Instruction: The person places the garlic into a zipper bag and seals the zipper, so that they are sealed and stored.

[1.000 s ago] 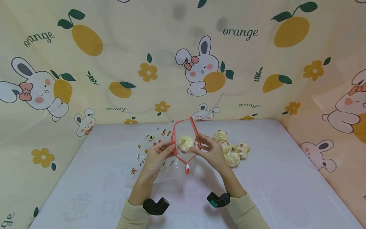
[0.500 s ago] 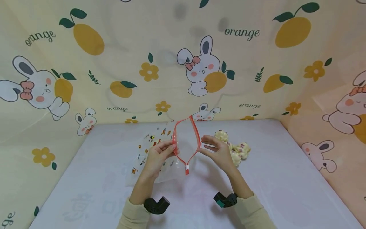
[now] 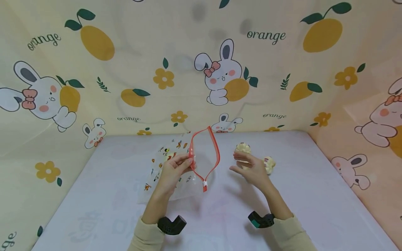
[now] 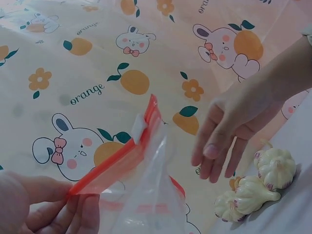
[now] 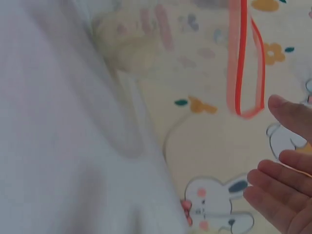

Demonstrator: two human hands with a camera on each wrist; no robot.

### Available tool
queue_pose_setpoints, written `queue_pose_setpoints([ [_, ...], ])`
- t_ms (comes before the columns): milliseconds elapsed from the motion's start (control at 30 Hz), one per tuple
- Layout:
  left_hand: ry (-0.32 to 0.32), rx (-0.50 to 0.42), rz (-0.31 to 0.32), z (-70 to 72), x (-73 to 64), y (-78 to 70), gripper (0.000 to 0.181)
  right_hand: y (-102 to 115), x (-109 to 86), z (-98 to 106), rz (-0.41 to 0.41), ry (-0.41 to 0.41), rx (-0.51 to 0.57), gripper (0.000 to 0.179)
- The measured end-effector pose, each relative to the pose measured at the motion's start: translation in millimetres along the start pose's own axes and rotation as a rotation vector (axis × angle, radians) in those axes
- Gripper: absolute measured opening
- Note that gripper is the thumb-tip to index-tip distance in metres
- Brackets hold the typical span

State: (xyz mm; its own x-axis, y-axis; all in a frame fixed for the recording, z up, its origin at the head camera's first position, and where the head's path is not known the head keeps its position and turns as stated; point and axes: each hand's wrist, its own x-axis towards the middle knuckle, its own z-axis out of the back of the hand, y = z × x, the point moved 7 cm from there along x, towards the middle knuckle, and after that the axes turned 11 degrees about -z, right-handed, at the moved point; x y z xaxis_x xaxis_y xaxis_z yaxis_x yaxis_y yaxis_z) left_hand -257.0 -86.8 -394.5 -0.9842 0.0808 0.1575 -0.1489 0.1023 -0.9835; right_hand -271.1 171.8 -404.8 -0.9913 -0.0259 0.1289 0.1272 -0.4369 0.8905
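My left hand [image 3: 171, 172] pinches the red zip edge [image 4: 105, 168] of a clear zip bag [image 3: 157, 174] printed with small coloured figures. The bag's mouth gapes wide, with a white slider at the near end. Through the film, the right wrist view shows a blurred garlic bulb [image 5: 129, 44] inside. My right hand [image 3: 252, 169] holds nothing, its fingers spread and relaxed, to the right of the mouth. It overlaps the loose garlic bulbs in the head view. Three of these show in the left wrist view: an upper bulb [image 4: 275, 165], a middle bulb [image 4: 251, 195] and a lower bulb [image 4: 227, 204].
A white-covered table [image 3: 314, 209] carries the bag and bulbs. Behind it and at the sides hangs a cloth [image 3: 182, 31] printed with rabbits and oranges. A black wrist camera [image 3: 172, 225] sits on the left wrist, and another camera [image 3: 261, 219] on the right wrist.
The right hand has let go of a garlic bulb at the bag's mouth, and that bulb has dropped from sight there. The hand has moved right towards the loose bulbs. The left hand stays put.
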Motion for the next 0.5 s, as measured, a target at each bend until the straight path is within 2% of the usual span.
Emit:
queue_pose_setpoints([
  [300,0.007,-0.005,-0.001,-1.2,-0.5,0.7,0.029,-13,-6.4,24,0.041,-0.027,-0.132,0.053],
  [500,-0.004,0.003,0.008,-1.2,0.2,2.0,0.029,-23,-6.7,38,0.038,-0.039,-0.161,0.052],
])
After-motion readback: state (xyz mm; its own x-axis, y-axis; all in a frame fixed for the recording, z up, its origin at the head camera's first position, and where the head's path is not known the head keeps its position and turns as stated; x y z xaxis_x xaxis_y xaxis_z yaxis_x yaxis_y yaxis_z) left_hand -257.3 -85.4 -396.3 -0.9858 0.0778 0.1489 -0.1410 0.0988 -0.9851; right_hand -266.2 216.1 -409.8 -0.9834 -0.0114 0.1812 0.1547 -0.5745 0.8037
